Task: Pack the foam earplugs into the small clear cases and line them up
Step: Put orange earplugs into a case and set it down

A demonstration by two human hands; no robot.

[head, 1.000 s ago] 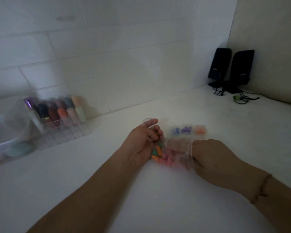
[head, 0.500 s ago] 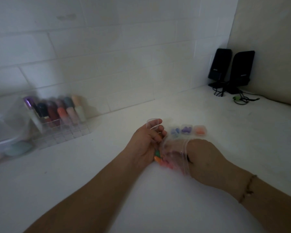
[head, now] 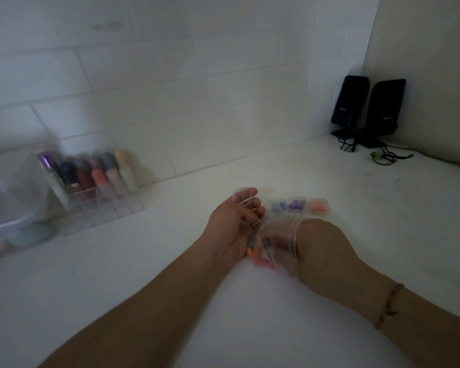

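My left hand point(head: 230, 227) holds a small clear case point(head: 243, 197) with its lid up; something orange shows between its curled fingers. My right hand point(head: 322, 251) is pushed into a clear plastic bag point(head: 282, 243) of colourful foam earplugs point(head: 258, 254); its fingers are hidden by the blurred bag. Just behind the hands, three filled cases stand in a row on the white counter: a blue one point(head: 278, 207), a purple one point(head: 296, 204) and an orange one point(head: 318, 205).
A clear organiser point(head: 96, 187) with lipstick tubes stands at the left by the tiled wall, beside a clear tub point(head: 8, 208). Two black speakers point(head: 369, 110) with cables sit in the far right corner.
My right hand has slid a little to the left and deeper into the bag. My left hand has stayed put with its case.
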